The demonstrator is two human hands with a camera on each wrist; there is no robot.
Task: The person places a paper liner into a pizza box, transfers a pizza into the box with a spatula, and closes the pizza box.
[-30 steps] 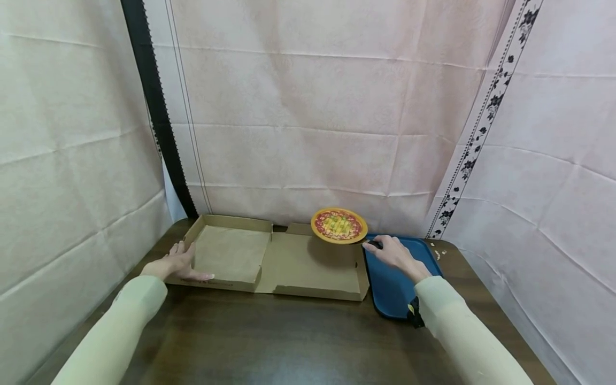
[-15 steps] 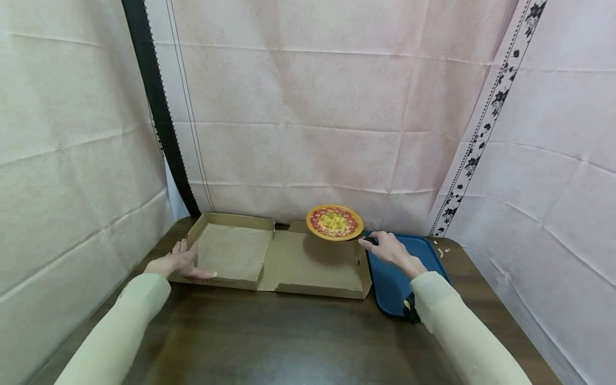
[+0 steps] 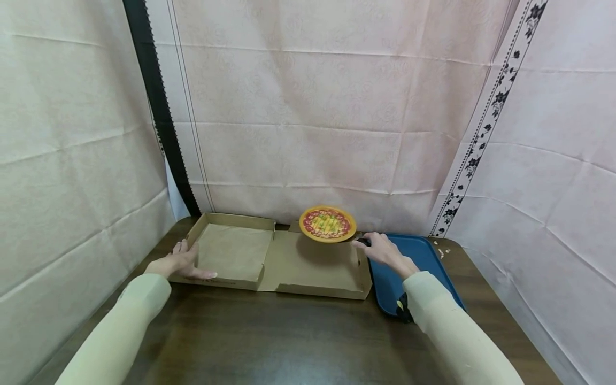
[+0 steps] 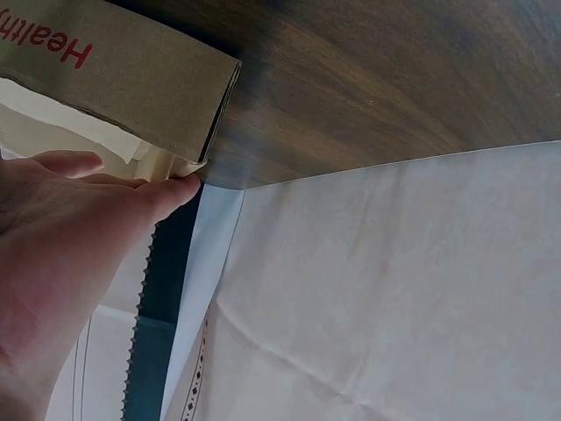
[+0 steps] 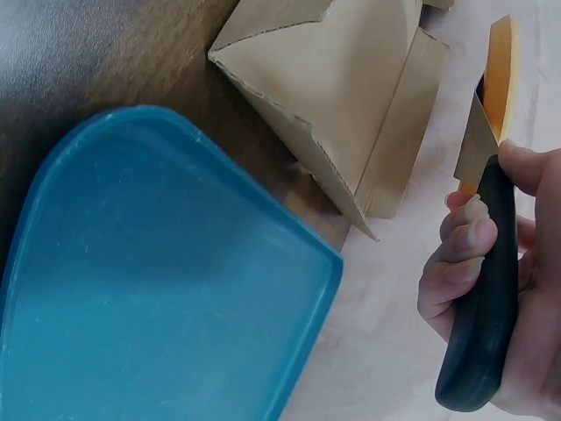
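My right hand (image 3: pixel 382 250) grips the black handle (image 5: pixel 484 298) of a pizza server. On its metal blade (image 5: pixel 478 145) rests a small round toy-like pizza (image 3: pixel 327 224) with a yellow rim, held above the right half of an open cardboard pizza box (image 3: pixel 289 262). In the right wrist view the pizza shows edge-on as an orange disc. At the box's left front corner my left hand (image 3: pixel 180 262) lies with fingers spread, the thumb along the front wall. The left wrist view shows its fingertips (image 4: pixel 180 191) at the wall's corner.
A blue tray (image 3: pixel 392 289) lies right of the box, partly under my right forearm. Whitish bits (image 3: pixel 443 251) are on the brown table (image 3: pixel 289 342) beyond it. Pale cloth (image 3: pixel 298 107) hangs behind and at both sides. Brown paper (image 3: pixel 233 251) lines the box's left half.
My right hand has moved left with the server and the pizza, further over the box's right half. The left hand keeps its place at the box corner.
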